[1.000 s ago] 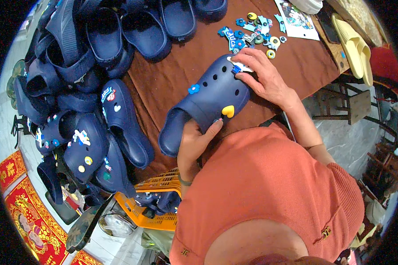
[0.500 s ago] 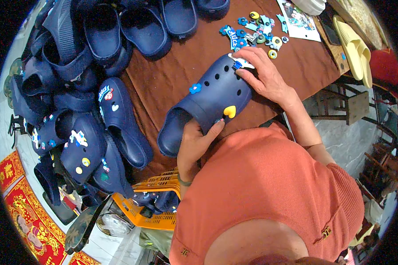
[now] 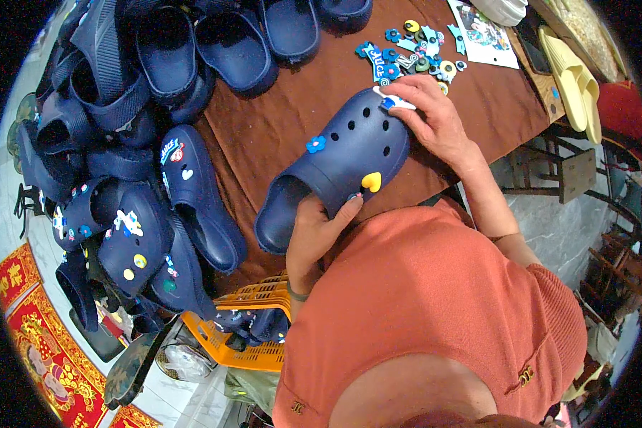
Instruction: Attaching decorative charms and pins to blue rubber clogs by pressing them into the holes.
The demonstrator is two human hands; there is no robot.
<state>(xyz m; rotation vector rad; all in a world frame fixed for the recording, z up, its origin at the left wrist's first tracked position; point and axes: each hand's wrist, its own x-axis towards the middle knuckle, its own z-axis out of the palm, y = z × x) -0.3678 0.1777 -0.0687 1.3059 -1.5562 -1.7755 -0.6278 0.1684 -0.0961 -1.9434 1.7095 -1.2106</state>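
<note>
The left hand (image 3: 314, 232) is gripping the heel of the navy clog (image 3: 339, 167) over the brown tabletop (image 3: 278, 121) while the right hand (image 3: 431, 118) is pinching a small charm (image 3: 392, 100) at the toe's 1 o'clock edge, so the next move likely calls for pressing it into a hole.

A brown cloth covered the worktop (image 3: 292, 114). At its ten o'clock lay a heap of navy clogs (image 3: 121, 143), several studded with coloured charms. Toward one o'clock sat a scatter of loose charms (image 3: 410, 53), a printed card (image 3: 486, 37) just beside them, and pale yellow sandals (image 3: 572, 78) at the two o'clock edge.
</note>
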